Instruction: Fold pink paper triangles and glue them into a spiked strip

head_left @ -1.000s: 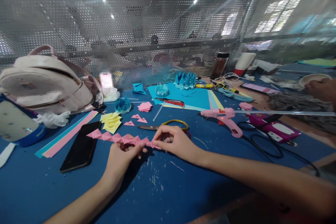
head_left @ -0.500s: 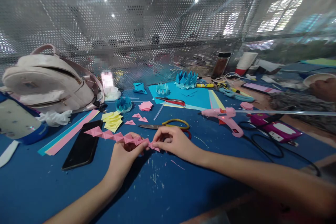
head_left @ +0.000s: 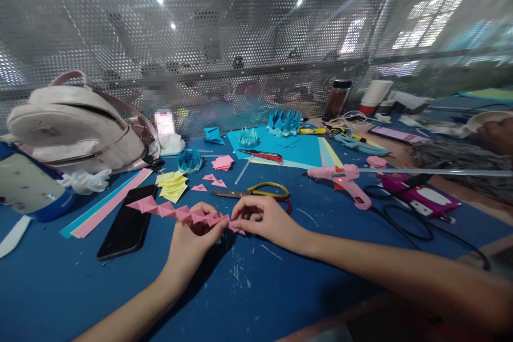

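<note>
A chain of folded pink paper pieces [head_left: 164,209] slants across the space between my hands and out to the left, over a black phone [head_left: 127,227]. My left hand [head_left: 196,235] is closed around the chain near its right part. With thumb and fingers, my right hand [head_left: 266,222] pinches the chain's right end, close to my left fingertips. Behind my hands lie scissors [head_left: 268,188] with yellow and red handles. Several small folded pink triangles [head_left: 199,188] rest beyond the chain, beside a stack of pink paper [head_left: 222,162] and a fanned yellow stack [head_left: 171,184].
A pink glue gun [head_left: 339,173] with a long stick lies at right, its black cable looping beside a magenta power strip [head_left: 420,192]. Folded blue paper crowns [head_left: 284,122] and a red cutter [head_left: 262,155] sit at the back. A pale backpack [head_left: 76,128] stands left.
My hands stay nearly in place, both still gripping the pink chain. The chain's left end has tipped slightly down and left. The view has shifted a little.
</note>
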{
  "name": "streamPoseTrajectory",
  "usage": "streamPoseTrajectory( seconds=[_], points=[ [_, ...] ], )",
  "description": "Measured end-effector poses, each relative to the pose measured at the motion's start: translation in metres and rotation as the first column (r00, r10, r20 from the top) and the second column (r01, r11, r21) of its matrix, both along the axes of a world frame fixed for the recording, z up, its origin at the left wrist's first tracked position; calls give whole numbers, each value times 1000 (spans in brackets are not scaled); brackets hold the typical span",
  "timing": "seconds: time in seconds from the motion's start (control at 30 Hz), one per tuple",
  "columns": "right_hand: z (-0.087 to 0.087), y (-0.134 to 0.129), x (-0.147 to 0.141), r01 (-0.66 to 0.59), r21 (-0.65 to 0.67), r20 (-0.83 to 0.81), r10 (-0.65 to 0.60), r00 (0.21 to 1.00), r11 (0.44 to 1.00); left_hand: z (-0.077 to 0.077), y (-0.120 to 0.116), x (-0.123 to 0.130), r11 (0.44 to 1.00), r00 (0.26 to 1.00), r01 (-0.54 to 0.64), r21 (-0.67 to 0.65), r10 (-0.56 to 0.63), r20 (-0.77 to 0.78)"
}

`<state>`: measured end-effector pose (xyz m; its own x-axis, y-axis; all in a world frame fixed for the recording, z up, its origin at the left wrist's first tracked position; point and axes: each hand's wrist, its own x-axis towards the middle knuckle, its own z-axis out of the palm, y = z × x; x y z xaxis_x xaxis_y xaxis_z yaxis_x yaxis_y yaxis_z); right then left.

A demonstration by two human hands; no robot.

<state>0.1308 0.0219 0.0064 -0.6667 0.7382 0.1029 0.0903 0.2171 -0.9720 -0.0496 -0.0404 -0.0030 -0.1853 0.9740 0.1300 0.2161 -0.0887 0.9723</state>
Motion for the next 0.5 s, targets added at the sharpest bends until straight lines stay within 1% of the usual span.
streamPoseTrajectory(
  seconds=[0.1, 0.17, 0.27, 0.33, 0.4, 0.47, 0.5],
  points=[
    [2, -1, 1, 11, 124, 32, -15, 999, 992, -1, 1, -1, 999, 999, 34, 19, -34, -4],
    [3, -1, 2, 14, 228, 54, -27, 998, 974, -1, 0, 0, 996, 998, 54, 64, -53, -27],
    [5, 0, 4, 11, 355, 82, -43, 996, 935, 1, -3, -2, 988, 984, 103, 118, -84, -156],
    [6, 1, 6, 1, 420, 99, -47, 994, 908, 3, -4, -5, 969, 958, 170, 178, -120, -262],
    [8, 3, 10, -13, 464, 109, -43, 993, 886, 4, -4, -10, 920, 917, 277, 278, -167, -363],
    [11, 6, 14, -1, 493, 97, -53, 994, 870, 3, -3, -17, 829, 851, 404, 387, -186, -491],
    [13, 8, 16, 18, 503, 86, -71, 994, 864, 3, -2, -20, 776, 803, 464, 426, -166, -572]
  ],
)
